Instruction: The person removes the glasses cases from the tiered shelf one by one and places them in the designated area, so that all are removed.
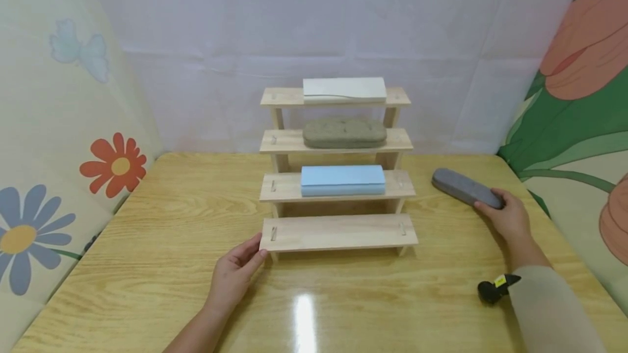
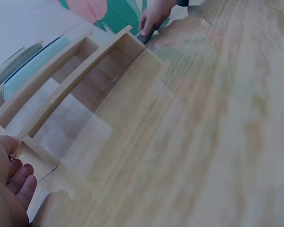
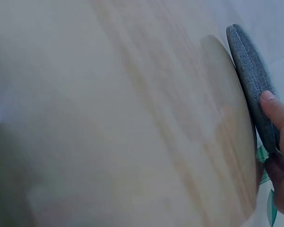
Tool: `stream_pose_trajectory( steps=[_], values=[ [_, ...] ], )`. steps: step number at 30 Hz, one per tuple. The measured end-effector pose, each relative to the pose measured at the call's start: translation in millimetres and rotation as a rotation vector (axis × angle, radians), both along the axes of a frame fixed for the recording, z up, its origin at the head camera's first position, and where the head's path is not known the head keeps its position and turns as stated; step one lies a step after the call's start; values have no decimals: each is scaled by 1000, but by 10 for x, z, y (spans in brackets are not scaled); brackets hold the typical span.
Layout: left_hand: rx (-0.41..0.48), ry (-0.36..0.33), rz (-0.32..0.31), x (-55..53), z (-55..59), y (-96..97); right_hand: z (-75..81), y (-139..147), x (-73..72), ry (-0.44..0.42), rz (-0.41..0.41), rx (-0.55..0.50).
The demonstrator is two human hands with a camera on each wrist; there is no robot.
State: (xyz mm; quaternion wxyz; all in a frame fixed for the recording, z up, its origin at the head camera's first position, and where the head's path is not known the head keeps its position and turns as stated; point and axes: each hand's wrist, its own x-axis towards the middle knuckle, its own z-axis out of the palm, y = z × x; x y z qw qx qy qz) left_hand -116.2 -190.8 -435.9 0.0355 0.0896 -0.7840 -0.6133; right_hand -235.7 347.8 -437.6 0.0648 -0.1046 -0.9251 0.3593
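A four-tier wooden display stand [image 1: 338,233] is in the middle of the head view. My left hand [image 1: 235,274] pinches the left end of its lowest board, thumb at the front edge; the left wrist view shows this hand [image 2: 9,184] at the board's corner. To the right of the stand, my right hand [image 1: 514,222] grips the near end of a grey glasses case [image 1: 456,183]. In the right wrist view the case [image 3: 251,66] has a woven fabric surface, with the thumb laid along it and the other fingers partly hidden. The case lies at or just above the tabletop.
From top to bottom, the stand's upper tiers bear a white case [image 1: 343,89], an olive-brown case [image 1: 345,132] and a light blue case [image 1: 343,178]. The wood-grain table [image 1: 186,222] is bordered by a white backdrop [image 1: 235,10] and flower-printed side panels [image 1: 122,108].
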Motion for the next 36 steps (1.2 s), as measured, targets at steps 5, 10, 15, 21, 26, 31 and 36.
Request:
stream_pose_trajectory(
  steps=[5, 10, 15, 21, 26, 31, 36],
  values=[
    [8, 2, -8, 10, -5, -5, 2, 12, -39, 12, -13, 2],
    [9, 16, -19, 21, 2, -4, 2, 22, -76, -4, -31, -11],
    [-6, 13, -12, 23, -7, 2, 2, 34, -115, -18, -42, -16],
    [15, 9, -13, 30, -6, 6, 21, 40, -143, -28, -29, -1],
    [13, 7, -9, 23, -6, 7, 21, 20, -143, -7, -8, -3],
    [11, -4, -10, 15, -16, -8, 43, -29, -121, 16, -14, -22],
    [11, -9, -11, 8, -24, -13, 127, -96, -81, 34, -6, -72]
  ],
)
